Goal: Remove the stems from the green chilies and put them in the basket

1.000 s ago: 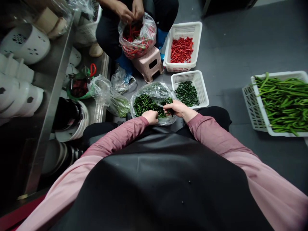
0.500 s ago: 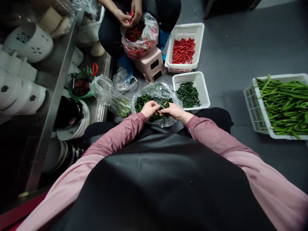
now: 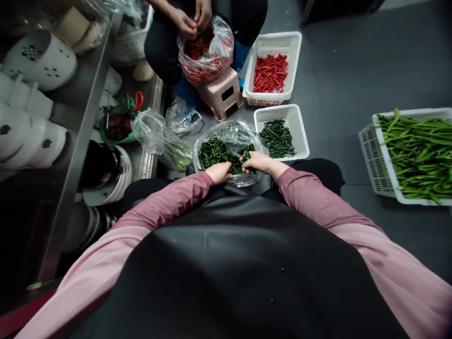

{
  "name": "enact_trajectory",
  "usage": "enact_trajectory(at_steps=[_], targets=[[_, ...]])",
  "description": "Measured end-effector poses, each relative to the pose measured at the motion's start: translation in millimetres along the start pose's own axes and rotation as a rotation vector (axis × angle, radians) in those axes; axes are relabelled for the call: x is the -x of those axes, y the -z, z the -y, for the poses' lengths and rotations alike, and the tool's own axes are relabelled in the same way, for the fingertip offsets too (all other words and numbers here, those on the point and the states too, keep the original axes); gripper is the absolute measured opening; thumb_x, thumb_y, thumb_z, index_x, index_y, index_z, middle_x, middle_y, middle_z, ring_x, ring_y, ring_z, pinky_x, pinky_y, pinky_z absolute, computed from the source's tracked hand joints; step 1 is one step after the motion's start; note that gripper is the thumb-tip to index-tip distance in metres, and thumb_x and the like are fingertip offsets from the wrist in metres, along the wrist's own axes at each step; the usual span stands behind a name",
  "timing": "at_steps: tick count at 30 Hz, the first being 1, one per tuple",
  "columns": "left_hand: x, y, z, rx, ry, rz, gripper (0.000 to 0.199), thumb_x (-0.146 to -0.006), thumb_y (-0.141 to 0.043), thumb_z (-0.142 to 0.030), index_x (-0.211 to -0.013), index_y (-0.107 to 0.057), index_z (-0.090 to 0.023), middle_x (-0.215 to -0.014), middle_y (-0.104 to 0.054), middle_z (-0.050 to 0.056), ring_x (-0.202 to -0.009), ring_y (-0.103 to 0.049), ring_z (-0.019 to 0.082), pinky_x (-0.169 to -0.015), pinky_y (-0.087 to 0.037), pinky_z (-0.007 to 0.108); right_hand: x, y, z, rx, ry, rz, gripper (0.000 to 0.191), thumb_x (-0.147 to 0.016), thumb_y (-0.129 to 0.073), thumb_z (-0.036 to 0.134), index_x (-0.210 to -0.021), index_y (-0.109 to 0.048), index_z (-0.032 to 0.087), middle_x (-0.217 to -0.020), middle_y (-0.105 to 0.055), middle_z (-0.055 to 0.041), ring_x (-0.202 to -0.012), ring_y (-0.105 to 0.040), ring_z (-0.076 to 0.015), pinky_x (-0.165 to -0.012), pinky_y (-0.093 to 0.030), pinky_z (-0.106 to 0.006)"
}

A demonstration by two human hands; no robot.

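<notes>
Head view: left hand point(image 3: 219, 173) at near edge of bag point(image 3: 235, 127), fingers bent toward green chilies point(image 3: 213, 154) inside — cannot tell whether gripping any. Right hand point(image 3: 259, 162) over bag's right side, fingers curled round small bunch point(image 3: 246, 156) of chilies. Basket point(image 3: 302, 139) just beside bag; wide stretch of floor point(image 3: 339, 89) beyond. Crinkled clear plastic for bag — slender, glossy chilies; perforated white basket walls.

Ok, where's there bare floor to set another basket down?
The widest bare patch is the grey floor between the green-chilli basket and the basket of long green vegetables, running up past the red-chilli basket. It's crowded around the clear bag at the left hand and right hand: the pink stool and other plastic bags sit close.
</notes>
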State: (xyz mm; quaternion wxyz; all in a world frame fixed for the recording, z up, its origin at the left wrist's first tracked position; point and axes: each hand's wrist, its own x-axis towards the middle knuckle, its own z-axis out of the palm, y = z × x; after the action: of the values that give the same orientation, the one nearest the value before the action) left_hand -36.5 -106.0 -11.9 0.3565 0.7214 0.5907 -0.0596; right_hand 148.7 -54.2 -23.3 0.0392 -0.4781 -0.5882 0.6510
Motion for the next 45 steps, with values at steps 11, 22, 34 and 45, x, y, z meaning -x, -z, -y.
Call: enact_trajectory(at_steps=[11, 22, 34, 45], targets=[[-26, -31.7, -8, -0.366, 0.083, 0.25, 0.029, -0.084, -0.051, -0.019, -0.104, -0.071, -0.015, -0.103, -0.069, 0.018, -0.1, -0.065, 0.025, -0.086, -0.047, 0.029, 8, -13, -2, 0.802, -0.109, 0.427, 0.01, -0.056, -0.057, 0.007, -0.063, -0.059, 0.014, -0.048, -0.056, -0.0009, -0.047, -0.053, -0.0152, -0.051, -0.038, -0.027], [-52, -70.4, -29, -0.317, 0.159, 0.245, 0.034, -0.086, -0.047, -0.025, -0.106, -0.07, -0.012, -0.112, -0.065, 0.022, -0.103, -0.063, 0.03, -0.081, -0.051, 0.036, 6, -4, -8, 0.669, -0.095, 0.477, 0.007, -0.055, -0.058, 0.011, -0.059, -0.062, 0.013, -0.048, -0.057, -0.0004, -0.044, -0.05, -0.0121, -0.048, -0.038, -0.025], [-37, -45.4, -18, 0.029, 0.228, 0.069, 0.02, -0.07, -0.067, -0.035, -0.072, -0.068, -0.015, -0.071, -0.066, 0.007, -0.074, -0.063, 0.019, -0.064, -0.046, 0.025, 3, 4, -8, 0.45, -0.088, 0.086, 0.009, -0.057, -0.066, 0.016, -0.061, -0.058, 0.016, -0.052, -0.056, -0.0016, -0.052, -0.054, -0.0146, -0.053, -0.041, -0.025], [-9, -4.2, -12, 1.132, 0.186, -0.375, 0.027, -0.069, -0.072, -0.033, -0.082, -0.056, -0.015, -0.06, -0.054, -0.005, -0.045, -0.048, 0.005, -0.042, -0.034, 0.017, 2, -13, 4, -0.256, 0.204, -0.105, 0.028, -0.057, -0.072, 0.028, -0.071, -0.051, 0.016, -0.062, -0.053, 0.0054, -0.059, -0.047, -0.0082, -0.062, -0.04, -0.022]])
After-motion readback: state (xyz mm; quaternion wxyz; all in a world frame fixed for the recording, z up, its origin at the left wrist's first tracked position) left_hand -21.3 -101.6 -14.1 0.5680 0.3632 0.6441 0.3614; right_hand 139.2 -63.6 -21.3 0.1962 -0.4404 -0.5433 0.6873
